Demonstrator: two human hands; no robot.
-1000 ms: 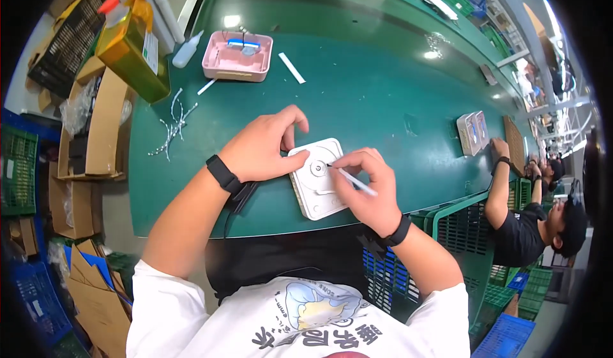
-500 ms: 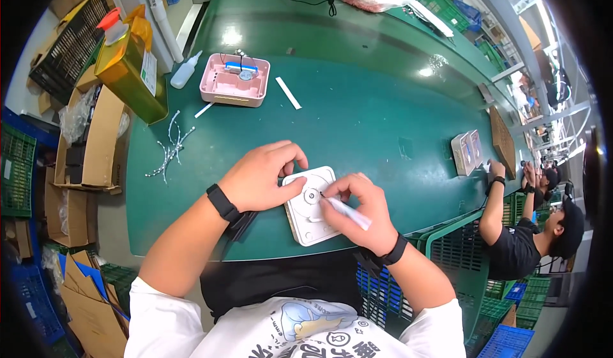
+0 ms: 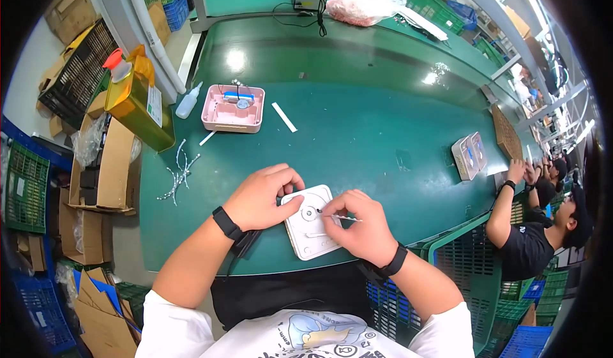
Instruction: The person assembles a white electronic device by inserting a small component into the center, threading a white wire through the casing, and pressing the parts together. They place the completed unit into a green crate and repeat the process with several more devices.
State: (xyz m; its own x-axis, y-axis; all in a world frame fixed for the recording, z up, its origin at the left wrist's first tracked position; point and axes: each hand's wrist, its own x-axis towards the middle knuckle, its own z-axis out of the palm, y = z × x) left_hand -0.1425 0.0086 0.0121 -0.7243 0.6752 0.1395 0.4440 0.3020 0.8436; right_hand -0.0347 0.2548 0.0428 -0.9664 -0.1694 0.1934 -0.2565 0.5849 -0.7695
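On the green bench in front of me lies a white, rounded-square plastic cover, with a round boss and several small circles moulded in its face. My left hand grips its upper left edge, the thumb lying on top and the fingers curled. A pinch of my right hand, over the cover's right side, holds a thin pale strip with dark specks. At the fingertips, beside the boss, is a small dark bit too small to name. My right palm hides part of the cover.
Further back sits an open pink box with electronics inside, a squeeze bottle and a tall metal can to its left. Tangled pale strips and a white strip lie nearby. Co-workers and another open case are at right.
The pale strip in my right hand has turned from showing its broad face to looking thin. My view has shifted slightly; my left hand keeps its hold on the cover.
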